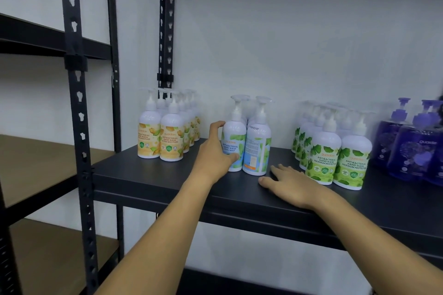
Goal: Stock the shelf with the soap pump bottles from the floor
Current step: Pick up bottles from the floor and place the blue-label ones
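We grip Cool Mint hand wash bottle [233, 148] with left hand [214, 153], upright on black shelf [167, 182], touching back-facing neighbour [257, 151]. Right hand [291, 184] flat, relaxed on shelf. Risk: hard nudge right topples neighbour; pump heads snag.

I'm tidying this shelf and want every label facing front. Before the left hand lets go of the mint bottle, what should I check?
1. Left hand grips the mint bottle: ok.
2. Mint bottle upright on the shelf: ok.
3. Its label faces front: ok.
4. Neighbouring bottle faces front: not ok, its back label shows.
5. Right hand flat on the shelf, clear of the bottles: ok.
6. More bottles waiting on the floor: cannot tell, floor out of view.
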### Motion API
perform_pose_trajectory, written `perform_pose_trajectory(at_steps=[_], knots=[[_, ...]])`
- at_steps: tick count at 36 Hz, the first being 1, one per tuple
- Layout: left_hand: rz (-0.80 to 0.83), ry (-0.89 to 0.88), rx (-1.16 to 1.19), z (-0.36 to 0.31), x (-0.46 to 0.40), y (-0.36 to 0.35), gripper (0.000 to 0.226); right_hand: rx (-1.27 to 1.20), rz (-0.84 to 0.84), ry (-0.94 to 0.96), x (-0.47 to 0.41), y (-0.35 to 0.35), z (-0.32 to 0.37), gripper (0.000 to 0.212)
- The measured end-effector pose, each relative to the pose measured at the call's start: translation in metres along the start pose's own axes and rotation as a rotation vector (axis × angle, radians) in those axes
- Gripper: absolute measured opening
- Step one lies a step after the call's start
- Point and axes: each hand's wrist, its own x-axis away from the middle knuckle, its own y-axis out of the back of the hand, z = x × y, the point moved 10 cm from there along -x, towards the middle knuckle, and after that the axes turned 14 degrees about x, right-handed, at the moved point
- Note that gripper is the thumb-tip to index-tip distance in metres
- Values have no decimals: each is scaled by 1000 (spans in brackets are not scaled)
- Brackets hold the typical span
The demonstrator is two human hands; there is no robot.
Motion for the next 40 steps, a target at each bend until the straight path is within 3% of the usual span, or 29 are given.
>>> perform_pose_trajectory(at_steps=[9, 13, 23, 28, 40], knots=[[10, 21, -26, -2, 1, 0, 79, -38, -26, -4, 0, 3, -1, 75], [32, 51, -68, -2, 3, 2, 82, -145, -124, -7, 5, 11, -4, 62], [199, 233, -501, 19, 21, 32, 83, -599, -530, -64, 23, 56, -19, 70], [390, 333, -854, 32, 42, 27, 77, -764, -584, -23, 19, 73, -2, 80], [430, 379, -947, 33, 53, 26, 75, -743, -701, -48, 6, 74, 7, 69]])
